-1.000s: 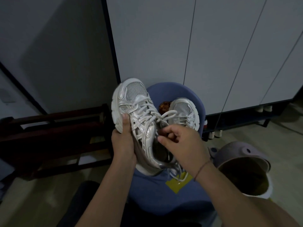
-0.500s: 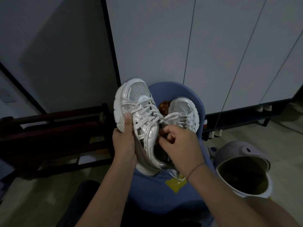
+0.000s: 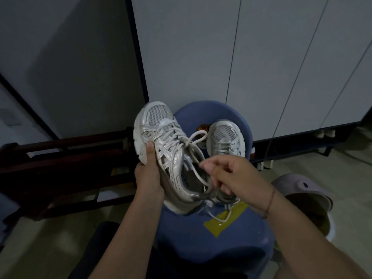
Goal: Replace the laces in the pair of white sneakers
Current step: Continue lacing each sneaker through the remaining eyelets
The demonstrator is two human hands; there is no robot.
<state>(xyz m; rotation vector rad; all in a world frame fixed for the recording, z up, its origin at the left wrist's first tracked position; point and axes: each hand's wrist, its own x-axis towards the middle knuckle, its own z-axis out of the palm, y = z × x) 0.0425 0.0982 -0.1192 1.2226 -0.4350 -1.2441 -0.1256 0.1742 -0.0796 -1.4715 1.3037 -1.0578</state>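
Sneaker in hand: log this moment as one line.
left hand holds raised sneaker | right hand pinches its lace | second sneaker on blue chair

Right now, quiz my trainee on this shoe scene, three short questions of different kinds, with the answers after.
1. True or false: the left hand grips the raised sneaker at its sole edge.
2. What does the right hand pinch? A) the lace B) a pair of scissors C) a sock
3. Fill in: the second sneaker rests on the blue ____.
Key: 1 true; 2 A; 3 chair.
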